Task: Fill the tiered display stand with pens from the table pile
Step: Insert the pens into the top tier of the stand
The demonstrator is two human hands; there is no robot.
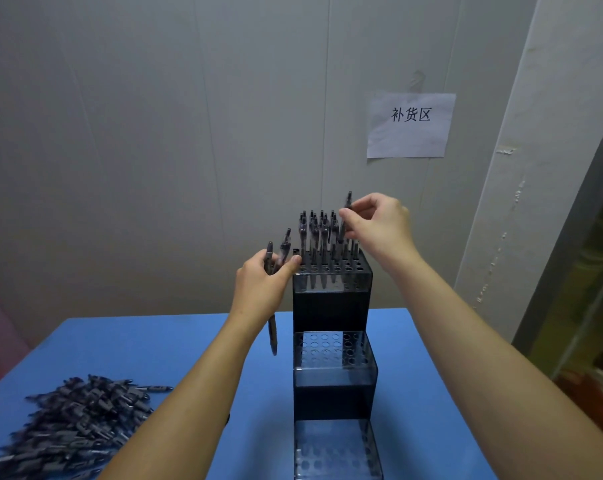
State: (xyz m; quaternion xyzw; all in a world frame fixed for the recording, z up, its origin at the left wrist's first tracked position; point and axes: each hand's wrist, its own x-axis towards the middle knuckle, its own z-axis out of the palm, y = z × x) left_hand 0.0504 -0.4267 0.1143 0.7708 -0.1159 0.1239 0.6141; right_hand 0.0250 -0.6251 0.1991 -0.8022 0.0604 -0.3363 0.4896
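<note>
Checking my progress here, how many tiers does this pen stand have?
3. The top tier at the back holds pens; the middle tier and the bottom tier, nearest the camera, show only empty holes.

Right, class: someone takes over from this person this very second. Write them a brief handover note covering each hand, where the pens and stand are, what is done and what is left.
Right hand: pinching one pen upright over the top tier, right side.
Left hand: gripping a few spare pens beside the top tier's left edge.
Stand: upright on the blue table, three tiers.
Done: top tier partly filled.
Left: top tier's front holes, the middle tier and the bottom tier, both empty.
Pen pile: table, near left.
</note>
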